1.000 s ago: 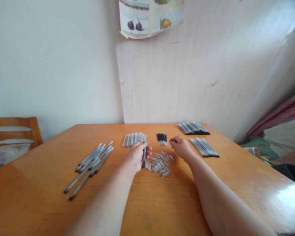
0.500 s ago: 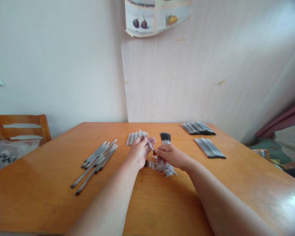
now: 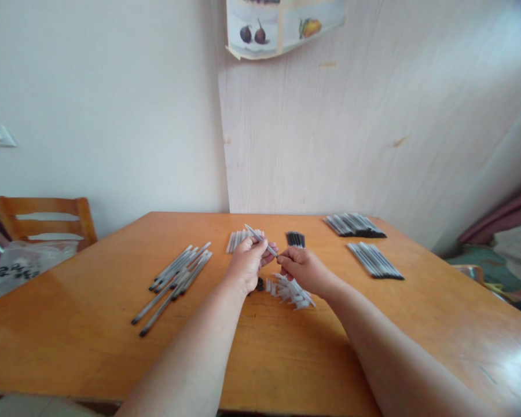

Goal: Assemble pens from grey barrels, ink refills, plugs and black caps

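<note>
A slim white-grey pen (image 3: 253,233) slants between my two hands above the middle of the table. My left hand (image 3: 246,262) is closed on its barrel, thumb on top, with the pointed end sticking out up and left. My right hand (image 3: 304,270) pinches the lower right end, whose tip is mostly hidden by the fingers. Below the hands lies a loose heap of short white pen caps (image 3: 293,292), with small black pieces (image 3: 260,284) beside it. Behind my left hand is a row of white tubes (image 3: 235,241); behind my right hand, a bundle of dark refills or rods (image 3: 295,238).
Several long pens with black ends (image 3: 178,275) lie loosely on the left of the wooden table (image 3: 91,301). Two neat rows of pens, a far one (image 3: 355,225) and a nearer one (image 3: 374,260), lie at the right. A wooden chair (image 3: 47,207) stands beyond the left edge.
The view has shifted slightly. My right hand stays at the pen's lower end, where a dark piece that showed earlier is now mostly covered; my left hand still holds the barrel.
</note>
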Demonstrator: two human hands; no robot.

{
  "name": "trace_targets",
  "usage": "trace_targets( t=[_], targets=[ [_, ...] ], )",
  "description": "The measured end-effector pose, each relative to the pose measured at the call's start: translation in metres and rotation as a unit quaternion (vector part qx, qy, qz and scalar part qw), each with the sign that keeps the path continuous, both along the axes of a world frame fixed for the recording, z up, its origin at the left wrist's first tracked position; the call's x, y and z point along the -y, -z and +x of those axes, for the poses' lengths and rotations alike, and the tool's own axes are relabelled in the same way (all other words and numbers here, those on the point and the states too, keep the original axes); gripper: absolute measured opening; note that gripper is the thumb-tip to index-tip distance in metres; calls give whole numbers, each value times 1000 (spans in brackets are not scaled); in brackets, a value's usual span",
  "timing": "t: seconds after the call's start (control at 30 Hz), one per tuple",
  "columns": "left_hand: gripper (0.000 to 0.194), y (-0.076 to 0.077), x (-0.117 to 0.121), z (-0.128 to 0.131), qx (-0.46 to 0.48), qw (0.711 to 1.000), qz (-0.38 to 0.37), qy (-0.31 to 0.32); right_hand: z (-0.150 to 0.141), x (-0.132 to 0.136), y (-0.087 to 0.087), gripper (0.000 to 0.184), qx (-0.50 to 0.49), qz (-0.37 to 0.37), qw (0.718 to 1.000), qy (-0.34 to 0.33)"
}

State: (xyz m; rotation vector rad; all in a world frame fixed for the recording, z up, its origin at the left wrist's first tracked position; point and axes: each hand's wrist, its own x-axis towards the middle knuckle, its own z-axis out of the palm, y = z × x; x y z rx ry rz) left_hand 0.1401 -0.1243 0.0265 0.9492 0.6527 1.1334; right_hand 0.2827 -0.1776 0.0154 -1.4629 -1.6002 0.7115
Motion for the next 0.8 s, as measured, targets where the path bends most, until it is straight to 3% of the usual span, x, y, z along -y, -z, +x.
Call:
trace_targets(
  t=[0.13,0.3,0.47,0.53,0.67,0.8],
  targets=[
    [13,1,-2,0,0,1000,6,-18,-2,-1,-1,19,30,56,998,25],
    [14,-1,-2,-2,13,1000,14,-21,-4,1,-1,35,-25,7,1000,-6],
    [16,0,-3,-2,8,999,13,-29,-6,-3,5,21,-13,53,998,23],
    [17,1,-4,-2,15,999,13,-29,-7,-4,7,23,-27,60,997,42],
    [20,3,-6,-2,18,999,10,-30,-8,-4,8,32,-61,15,998,12],
    [22,4,-7,-2,10,999,5,-36,-8,-4,7,26,-58,49,996,35]
  ],
)
